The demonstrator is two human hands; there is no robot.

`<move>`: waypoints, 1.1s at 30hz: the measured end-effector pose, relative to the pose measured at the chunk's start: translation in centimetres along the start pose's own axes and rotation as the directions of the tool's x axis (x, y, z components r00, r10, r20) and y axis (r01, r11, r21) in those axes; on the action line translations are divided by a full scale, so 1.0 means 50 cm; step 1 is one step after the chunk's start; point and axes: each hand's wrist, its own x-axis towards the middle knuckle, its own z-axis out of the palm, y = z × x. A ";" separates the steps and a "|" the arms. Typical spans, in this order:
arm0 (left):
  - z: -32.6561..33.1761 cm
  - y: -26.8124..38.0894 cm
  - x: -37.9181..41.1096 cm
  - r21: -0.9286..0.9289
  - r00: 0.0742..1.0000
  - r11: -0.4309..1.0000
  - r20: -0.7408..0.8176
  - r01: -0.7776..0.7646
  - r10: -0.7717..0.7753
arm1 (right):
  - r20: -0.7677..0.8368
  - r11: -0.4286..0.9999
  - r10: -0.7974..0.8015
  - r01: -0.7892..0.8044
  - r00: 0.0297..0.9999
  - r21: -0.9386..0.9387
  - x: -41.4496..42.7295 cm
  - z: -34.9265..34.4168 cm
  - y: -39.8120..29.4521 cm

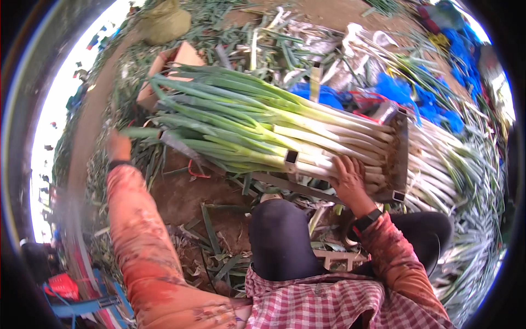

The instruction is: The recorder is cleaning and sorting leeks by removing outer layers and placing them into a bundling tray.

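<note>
A thick row of green onions (263, 119) lies across a metal frame (300, 187), with the white stalks and roots against an upright metal plate (397, 152) on the right. On the white stalks near that plate rests my right hand (349, 179), fingers spread. Over at the left, my left hand (119, 146) is blurred beside the leaf tips, near a greenish length (139, 132) reaching to the frame's left end. Whether it holds that is unclear.
An open cardboard box (154, 78) stands behind the leaf tips. Blue plastic (396, 90) lies beyond the frame, and more green onions (431, 164) are piled to the right. Cut leaves litter the ground. A blue metal frame (88, 304) stands at the lower left.
</note>
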 end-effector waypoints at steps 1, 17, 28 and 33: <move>0.030 0.040 -0.029 0.067 0.997 0.995 -0.010 0.071 -0.071 | -0.001 1.000 0.014 -0.014 1.000 -0.020 0.002 -0.005 0.013; 0.146 0.569 -0.465 -0.243 0.587 0.569 -0.002 -0.785 0.810 | -0.078 0.997 0.071 -0.072 0.994 -0.009 -0.014 -0.022 0.061; 0.172 0.546 -0.444 -0.073 0.559 0.579 0.190 -0.812 0.807 | 0.359 0.821 -0.020 -0.189 0.933 0.539 -0.053 -0.682 0.114; 0.176 0.555 -0.440 -0.026 0.515 0.527 0.178 -0.849 0.838 | 0.093 0.526 0.726 -0.637 0.682 0.564 -0.392 -0.816 0.372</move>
